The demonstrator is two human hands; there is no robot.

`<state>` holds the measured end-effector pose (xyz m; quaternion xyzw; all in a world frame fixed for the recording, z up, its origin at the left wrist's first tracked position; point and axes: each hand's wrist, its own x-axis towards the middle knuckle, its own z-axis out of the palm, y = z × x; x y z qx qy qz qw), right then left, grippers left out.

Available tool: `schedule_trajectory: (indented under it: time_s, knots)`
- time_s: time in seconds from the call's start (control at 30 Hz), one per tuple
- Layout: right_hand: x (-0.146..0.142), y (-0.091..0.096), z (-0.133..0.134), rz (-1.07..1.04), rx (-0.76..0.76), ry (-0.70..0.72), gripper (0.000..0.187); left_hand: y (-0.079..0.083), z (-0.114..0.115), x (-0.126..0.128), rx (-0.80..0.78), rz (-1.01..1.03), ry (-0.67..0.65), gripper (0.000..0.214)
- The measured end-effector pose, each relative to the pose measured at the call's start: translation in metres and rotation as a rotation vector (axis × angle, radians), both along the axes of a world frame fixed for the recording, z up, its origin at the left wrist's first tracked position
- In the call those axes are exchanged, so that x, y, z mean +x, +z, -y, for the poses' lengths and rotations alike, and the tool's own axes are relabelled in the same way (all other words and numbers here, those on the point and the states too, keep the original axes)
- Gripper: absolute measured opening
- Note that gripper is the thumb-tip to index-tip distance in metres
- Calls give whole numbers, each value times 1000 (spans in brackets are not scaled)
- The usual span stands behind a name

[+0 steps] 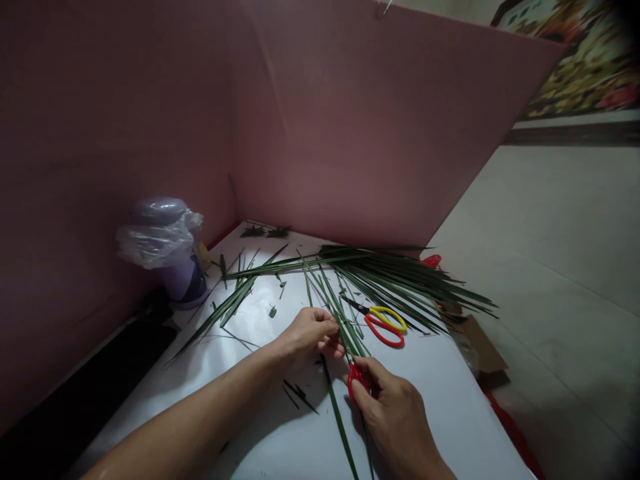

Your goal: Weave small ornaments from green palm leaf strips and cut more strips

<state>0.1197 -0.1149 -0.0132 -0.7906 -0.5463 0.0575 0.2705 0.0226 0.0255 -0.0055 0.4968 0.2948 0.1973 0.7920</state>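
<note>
My left hand (pixel 317 332) is closed in a pinch on a long narrow green leaf (pixel 336 407), which trails down toward the table's near edge. Close to its right, my right hand (pixel 395 407) grips small red-handled scissors (pixel 356 383), their tip pointing up beside the left fingers. How far their blades are apart I cannot tell. Several cut leaf strips (pixel 327 293) lie just beyond the hands. A second pair of scissors (pixel 385 324), with one yellow and one red handle loop, rests at the right on the white tabletop (pixel 420 380).
A large bunch of long leaves (pixel 400 277) spreads over the back right. More strips (pixel 243 293) lie at left, with dark leaf scraps (pixel 295 393) scattered about. A purple container (pixel 183 277) topped with clear plastic stands at the left edge. Pink panels (pixel 345 133) rise behind the table.
</note>
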Motion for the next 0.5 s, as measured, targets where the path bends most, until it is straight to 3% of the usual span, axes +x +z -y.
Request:
schedule_trajectory:
  time_s: [0.5]
  knots:
    - [0,0,1,58,-7,-9,17,4,-1,-2,23,-34,-23,12]
